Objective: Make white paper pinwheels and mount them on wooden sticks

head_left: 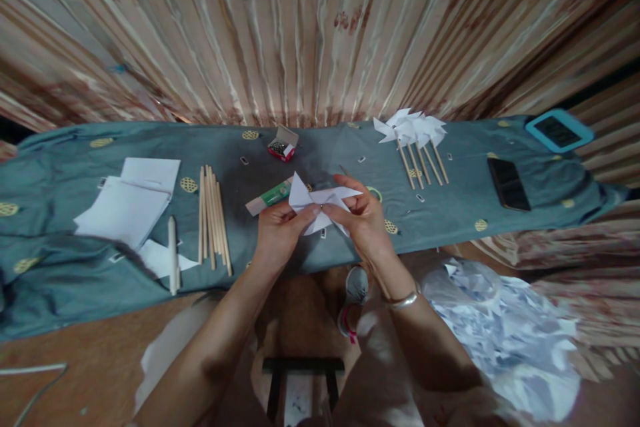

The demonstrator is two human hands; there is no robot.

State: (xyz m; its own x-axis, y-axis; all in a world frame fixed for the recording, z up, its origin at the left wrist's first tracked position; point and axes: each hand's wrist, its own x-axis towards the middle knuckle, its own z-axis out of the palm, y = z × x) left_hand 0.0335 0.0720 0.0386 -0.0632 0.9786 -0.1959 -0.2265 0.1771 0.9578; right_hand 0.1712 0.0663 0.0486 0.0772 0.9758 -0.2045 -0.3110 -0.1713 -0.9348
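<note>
A white paper pinwheel [313, 198] is held between my two hands over the near middle of the table. My left hand [281, 227] grips its left side, thumb near the centre. On the other side, my right hand [364, 217] pinches the paper, its thumb beside a small brass-coloured pin [321, 206] at the pinwheel's middle. No stick shows on this pinwheel. Just behind my left hand lies a green and white box [274, 196], partly covered by the hand and paper. A small red open box [283, 144] of pins stands farther back.
Several finished pinwheels on sticks [417, 137] lie at the back right, near a black phone [508, 184] and a blue-framed device [560, 130]. Wooden sticks [213, 220], white paper sheets [127, 207] and a white pen-like tool [173, 254] lie left. A plastic bag [505, 327] of folded paper sits below right.
</note>
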